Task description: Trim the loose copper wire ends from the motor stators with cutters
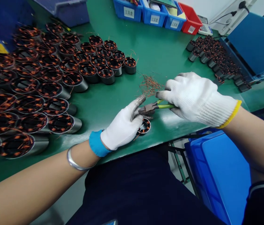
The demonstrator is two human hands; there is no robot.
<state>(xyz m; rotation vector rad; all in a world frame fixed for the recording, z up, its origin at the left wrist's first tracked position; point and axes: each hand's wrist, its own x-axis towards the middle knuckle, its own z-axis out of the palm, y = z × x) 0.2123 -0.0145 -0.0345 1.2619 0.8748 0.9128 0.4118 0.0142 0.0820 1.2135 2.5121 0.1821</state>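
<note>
My left hand (124, 125), in a white glove with a blue cuff, is closed around a small metal stator with copper windings (144, 126) near the front edge of the green table (160, 53). Its forefinger points toward the cutter's jaws. My right hand (193, 97), in a white glove with a yellow cuff, grips green-handled wire cutters (154, 107). The cutter's jaws meet the stator just above my left fingers. A small heap of cut copper wire ends (149, 85) lies on the table right behind the hands.
Several rows of wound stators (52, 75) cover the table's left half. Another group of stators (213, 56) lies at the far right. Blue bins (154, 14) and a red bin (190, 20) stand at the back. A blue crate (218, 175) sits below the table edge.
</note>
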